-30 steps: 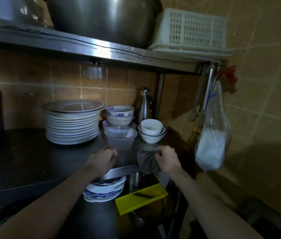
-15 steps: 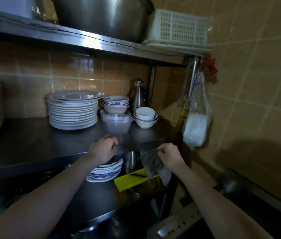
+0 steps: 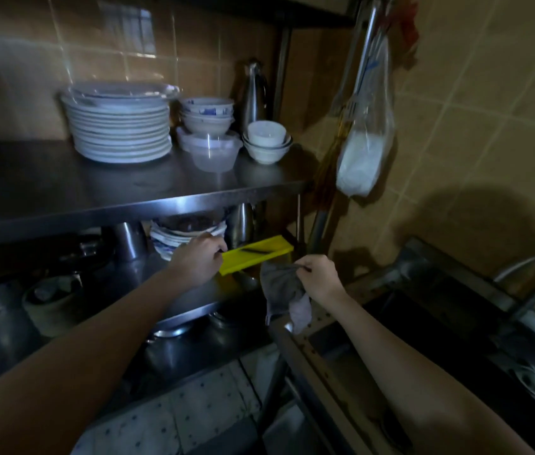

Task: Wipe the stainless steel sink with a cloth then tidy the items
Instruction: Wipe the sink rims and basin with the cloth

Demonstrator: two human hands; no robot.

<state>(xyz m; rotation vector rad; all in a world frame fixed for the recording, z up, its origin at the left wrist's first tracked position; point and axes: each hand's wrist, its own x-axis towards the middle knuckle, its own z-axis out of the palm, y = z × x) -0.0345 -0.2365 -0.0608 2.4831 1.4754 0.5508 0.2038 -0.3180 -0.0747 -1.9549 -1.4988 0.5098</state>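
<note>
My right hand [image 3: 320,277] pinches a grey cloth [image 3: 284,292] by its top edge, and the cloth hangs loose in front of the rack's lower shelf. Just right of it lies the dark stainless steel sink [image 3: 450,326] with a curved faucet [image 3: 530,280]. My left hand [image 3: 199,259] reaches under the middle shelf. Its thumb and curled fingers close on the left end of a yellow slicer [image 3: 259,252], which lies on the lower shelf.
The middle shelf [image 3: 134,205] carries a stack of white plates [image 3: 121,129], stacked bowls [image 3: 267,141], a clear plastic tub [image 3: 215,154] and a steel flask [image 3: 254,93]. Patterned plates [image 3: 174,238] sit behind my left hand. A plastic bag [image 3: 364,152] hangs from the rack post.
My view has tilted down toward the sink. My left hand dropped from the middle shelf's edge to the yellow slicer. My right hand lifted the cloth off the shelf and lowered it.
</note>
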